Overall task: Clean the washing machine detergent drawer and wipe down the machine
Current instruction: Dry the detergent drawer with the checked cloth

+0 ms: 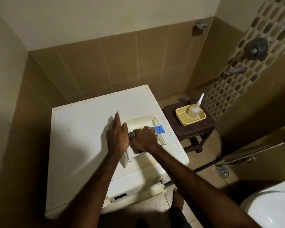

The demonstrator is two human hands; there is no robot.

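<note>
Two bare forearms reach in from the bottom edge, and one bare foot stands on the floor tiles beside the washing machine. One detergent drawer lies on the machine's flat white top, over at its right side, with one blue insert at its right end. Left hand lies with fingers straight and together along the drawer's left edge, holding it steady. Right hand is curled tight round one checked cloth, bunched up and pushed down into the drawer. Front of the machine has one open slot where a drawer goes. Further right, one dark stool carries one yellow basket with one pale bottle standing in it. One floor drain and one toilet sit off to the right. Two taps show on the far right wall.
</note>
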